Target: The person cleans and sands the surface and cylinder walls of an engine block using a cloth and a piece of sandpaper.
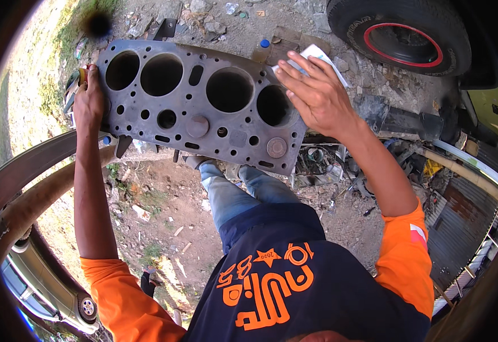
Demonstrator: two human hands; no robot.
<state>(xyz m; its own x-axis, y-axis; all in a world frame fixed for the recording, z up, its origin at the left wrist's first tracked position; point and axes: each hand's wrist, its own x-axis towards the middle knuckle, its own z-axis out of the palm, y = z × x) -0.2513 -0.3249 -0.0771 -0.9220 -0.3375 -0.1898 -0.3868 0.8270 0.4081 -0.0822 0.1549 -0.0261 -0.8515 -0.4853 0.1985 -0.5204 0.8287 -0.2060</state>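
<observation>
A dark grey engine block (200, 107) sits with its flat, bored face upward, its long side slanting so the right end is nearer the person. Four large round bores line the far half. A white sheet (331, 64), creased, is at the far right corner.

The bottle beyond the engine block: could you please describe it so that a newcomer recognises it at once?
Find the dark grey engine block with four large round holes. Just past its far edge, left of the right hand and the white sheet, is a small bottle. Its bright blue cap sets it apart from the grey stones around.
</observation>
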